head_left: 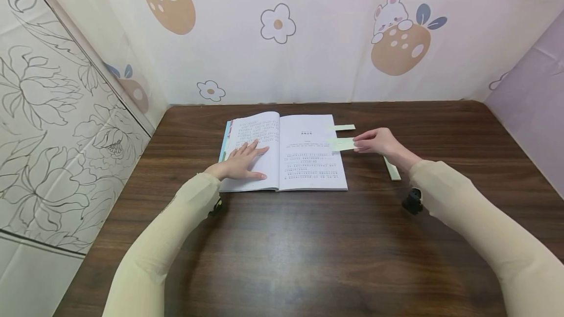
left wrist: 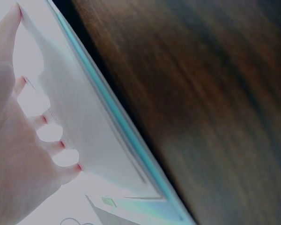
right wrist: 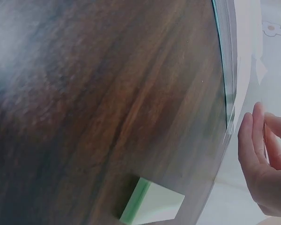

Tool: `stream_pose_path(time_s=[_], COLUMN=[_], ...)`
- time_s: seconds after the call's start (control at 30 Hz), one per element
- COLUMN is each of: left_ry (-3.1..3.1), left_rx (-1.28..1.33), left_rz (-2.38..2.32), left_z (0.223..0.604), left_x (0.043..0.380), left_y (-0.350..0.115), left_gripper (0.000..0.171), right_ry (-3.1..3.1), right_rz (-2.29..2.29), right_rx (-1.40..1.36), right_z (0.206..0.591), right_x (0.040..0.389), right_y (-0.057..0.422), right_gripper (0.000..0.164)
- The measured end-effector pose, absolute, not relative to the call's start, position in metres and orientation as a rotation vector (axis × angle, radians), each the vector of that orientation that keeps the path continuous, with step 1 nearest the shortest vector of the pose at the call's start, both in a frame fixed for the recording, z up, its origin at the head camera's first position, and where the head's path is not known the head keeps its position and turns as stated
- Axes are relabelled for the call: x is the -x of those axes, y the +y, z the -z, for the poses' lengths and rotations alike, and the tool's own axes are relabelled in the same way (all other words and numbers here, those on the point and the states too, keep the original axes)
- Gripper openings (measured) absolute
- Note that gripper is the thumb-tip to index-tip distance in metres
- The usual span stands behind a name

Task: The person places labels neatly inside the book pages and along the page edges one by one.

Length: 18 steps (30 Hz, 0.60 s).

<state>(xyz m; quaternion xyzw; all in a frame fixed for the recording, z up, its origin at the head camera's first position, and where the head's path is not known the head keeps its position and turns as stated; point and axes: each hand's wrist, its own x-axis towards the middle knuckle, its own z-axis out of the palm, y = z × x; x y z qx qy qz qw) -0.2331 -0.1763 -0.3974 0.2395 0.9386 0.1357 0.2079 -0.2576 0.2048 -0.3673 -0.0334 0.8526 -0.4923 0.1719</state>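
An open book point(head_left: 310, 168) lies on the table, its pages printed with small text. My left hand point(head_left: 240, 164) rests on the left page with the fingers spread, seen from the thumb side in the left wrist view. At the right page's outer edge, my right hand point(head_left: 378, 142) pinches the end of a pale green sticky note point(head_left: 344, 145) between thumb and fingers; its other end overlaps the page. Just above it, a second pale green sticky note point(head_left: 345, 127) sticks out past the same edge.
A pad of pale green sticky notes point(right wrist: 155, 205) lies on the dark wooden table point(head_left: 282, 248), under the right wrist in the head view. A patterned wall covering point(head_left: 317, 62) rises behind the table's far edge, and a flowered panel point(head_left: 48, 126) stands at the left.
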Motion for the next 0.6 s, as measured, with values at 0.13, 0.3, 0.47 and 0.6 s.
stream_pose_path(time_s=[0.13,0.3,0.47,0.6], left_ry=[2.610,2.609,2.613,2.612], left_rx=[-0.666,-0.671,-0.672,-0.665], left_rz=[-0.380,-0.384,-0.377,-0.371], left_z=[0.3971,0.3968,0.3970,0.3963], left_x=[0.2334,0.2334,0.2334,0.2330], left_y=[-0.1762,-0.1760,-0.1756,-0.1754], left_gripper=[0.082,0.082,0.082,0.082], right_ry=[2.398,2.387,2.394,2.370], right_rz=[1.387,1.386,1.371,1.393], right_rx=[0.085,0.081,0.084,0.066], right_z=[0.3692,0.3704,0.3718,0.3731], right_x=[0.2602,0.2609,0.2616,0.2628], right_y=[0.2026,0.1996,0.1987,0.1981], right_gripper=[0.036,0.035,0.033,0.034])
